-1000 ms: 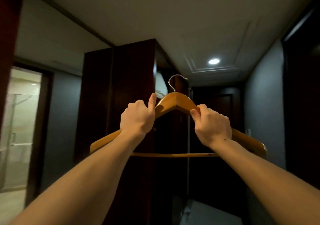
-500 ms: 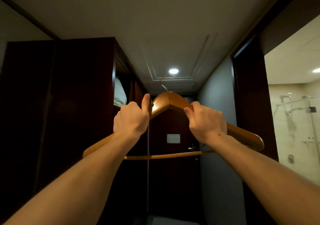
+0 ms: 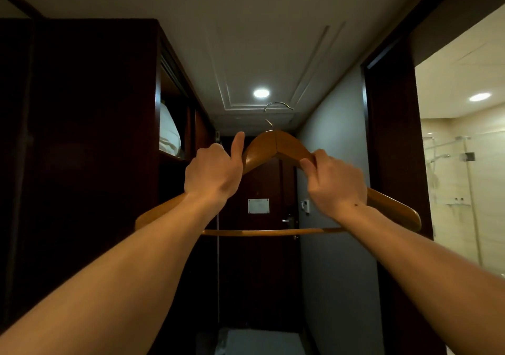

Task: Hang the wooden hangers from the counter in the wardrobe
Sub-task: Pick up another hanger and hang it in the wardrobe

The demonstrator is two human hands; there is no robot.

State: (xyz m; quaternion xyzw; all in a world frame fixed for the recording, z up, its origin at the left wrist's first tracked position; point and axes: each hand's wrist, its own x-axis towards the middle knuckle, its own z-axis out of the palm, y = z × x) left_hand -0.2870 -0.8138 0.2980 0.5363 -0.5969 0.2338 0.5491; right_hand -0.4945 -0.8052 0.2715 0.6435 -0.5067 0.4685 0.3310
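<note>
Over the last second my view has swung right: the wardrobe (image 3: 90,136) that stood ahead now fills the left side, its open shelf with folded white linen (image 3: 169,133) close on the left, a door (image 3: 257,218) sits at the far end of the corridor, and a lit bathroom (image 3: 461,163) has come in on the right. I judge I am moving alongside the wardrobe toward its opening, so the hanging itself is not yet begun; no rail shows. The hanger (image 3: 276,147) is held up in front of me at mid-frame, apart from the wardrobe. My left hand (image 3: 213,174) is closed around its left arm with the thumb raised, and my right hand (image 3: 336,182) grips the right arm near the peak. It is glossy amber wood, broad-shouldered, with a thin crossbar below and a slim metal hook (image 3: 276,111) upright on top.
</note>
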